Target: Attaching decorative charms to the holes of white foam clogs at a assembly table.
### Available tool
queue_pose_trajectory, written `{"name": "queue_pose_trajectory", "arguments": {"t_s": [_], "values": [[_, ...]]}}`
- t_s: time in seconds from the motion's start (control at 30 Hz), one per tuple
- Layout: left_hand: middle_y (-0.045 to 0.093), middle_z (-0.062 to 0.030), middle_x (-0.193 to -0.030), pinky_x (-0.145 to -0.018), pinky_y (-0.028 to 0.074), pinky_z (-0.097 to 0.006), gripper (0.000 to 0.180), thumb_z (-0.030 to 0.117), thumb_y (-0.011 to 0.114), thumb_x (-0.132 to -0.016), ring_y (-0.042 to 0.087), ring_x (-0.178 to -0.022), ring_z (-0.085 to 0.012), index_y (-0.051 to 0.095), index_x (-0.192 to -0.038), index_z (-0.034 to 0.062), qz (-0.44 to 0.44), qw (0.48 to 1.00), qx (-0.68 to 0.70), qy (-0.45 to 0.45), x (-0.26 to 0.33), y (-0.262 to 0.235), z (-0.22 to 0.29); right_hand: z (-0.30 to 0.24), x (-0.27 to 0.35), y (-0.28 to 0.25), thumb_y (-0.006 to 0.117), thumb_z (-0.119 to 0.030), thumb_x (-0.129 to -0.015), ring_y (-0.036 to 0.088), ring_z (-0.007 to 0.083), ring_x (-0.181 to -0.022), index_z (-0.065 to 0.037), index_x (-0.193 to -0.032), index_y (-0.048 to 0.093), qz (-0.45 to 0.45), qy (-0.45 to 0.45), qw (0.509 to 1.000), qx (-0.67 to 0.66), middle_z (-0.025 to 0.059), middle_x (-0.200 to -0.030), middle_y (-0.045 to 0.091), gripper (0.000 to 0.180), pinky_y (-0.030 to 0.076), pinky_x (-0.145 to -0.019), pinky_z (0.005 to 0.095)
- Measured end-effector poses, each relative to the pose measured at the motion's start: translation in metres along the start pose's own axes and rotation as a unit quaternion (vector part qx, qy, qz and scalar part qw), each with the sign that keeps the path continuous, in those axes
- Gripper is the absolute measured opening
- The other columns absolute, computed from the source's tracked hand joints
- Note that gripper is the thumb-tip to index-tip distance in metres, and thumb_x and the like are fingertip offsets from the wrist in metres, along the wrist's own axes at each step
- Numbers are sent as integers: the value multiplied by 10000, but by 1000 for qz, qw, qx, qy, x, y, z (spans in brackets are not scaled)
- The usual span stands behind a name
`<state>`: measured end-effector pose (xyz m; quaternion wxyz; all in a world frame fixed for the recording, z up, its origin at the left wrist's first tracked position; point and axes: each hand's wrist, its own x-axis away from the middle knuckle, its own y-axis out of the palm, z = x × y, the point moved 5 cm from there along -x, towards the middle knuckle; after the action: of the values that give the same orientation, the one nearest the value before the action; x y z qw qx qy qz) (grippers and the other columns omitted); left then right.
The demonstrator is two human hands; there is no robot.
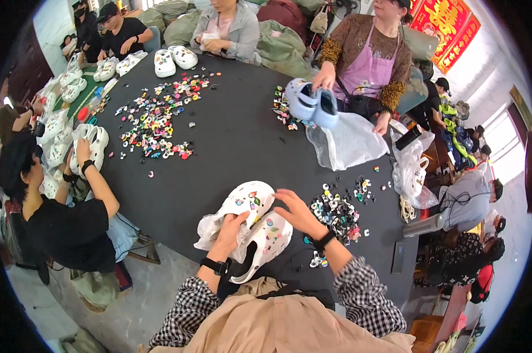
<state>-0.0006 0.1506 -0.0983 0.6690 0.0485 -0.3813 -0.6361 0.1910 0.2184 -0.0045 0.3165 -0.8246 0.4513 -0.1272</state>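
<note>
Two white clogs with colourful shoe charms lie at the near table edge in front of me. The farther clog [249, 197] points away to the right, and the nearer clog [273, 236] sits beside it with its heel strap toward me. My left hand [229, 230] is closed on the farther clog around its opening, where crumpled white wrapping [207, 230] also shows. Fingers apart, my right hand [300, 215] reaches in from the right by the clogs' toes and holds nothing; whether its fingertips touch them I cannot tell.
Loose charms [336, 215] are heaped at my right, and a larger scatter of charms [157, 126] covers the far left of the black table [236, 123]. Opposite, a person holds light blue clogs [313, 105] over a clear bag [351, 144]. At left, another person handles white clogs [95, 144].
</note>
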Motion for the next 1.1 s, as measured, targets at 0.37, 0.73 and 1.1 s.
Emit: {"name": "queue_pose_trajectory", "arguments": {"t_s": [0.37, 0.73, 1.1], "values": [[648, -190, -1074, -828, 482, -369, 376, 144, 602, -898, 636, -968, -318, 496, -1219, -22, -39, 883, -436, 169, 34, 17, 36, -86, 182, -169, 519, -37, -929, 587, 161, -1014, 11, -1078, 639, 369, 120, 920, -62, 102, -1185, 597, 198, 468, -892, 283], [525, -184, -1281, -983, 429, -410, 250, -45, 562, -851, 516, -1198, -354, 628, -1088, -5, -5, 687, -636, 351, 75, 49, 71, -83, 379, -222, 485, -158, -1007, 589, 138, -986, -17, -1105, 643, 616, 196, 762, 30, 47, -1063, 636, 233, 459, -933, 295], [444, -185, -1381, -1119, 245, -534, 396, 25, 629, -809, 325, -1351, -402, 584, -1202, 30, 57, 557, -737, 380, 104, 59, 77, -109, 430, -237, 473, -164, -1013, 590, 136, -982, -12, -1131, 630, 634, 237, 715, 177, 42, -1069, 632, 248, 459, -916, 280]]}}
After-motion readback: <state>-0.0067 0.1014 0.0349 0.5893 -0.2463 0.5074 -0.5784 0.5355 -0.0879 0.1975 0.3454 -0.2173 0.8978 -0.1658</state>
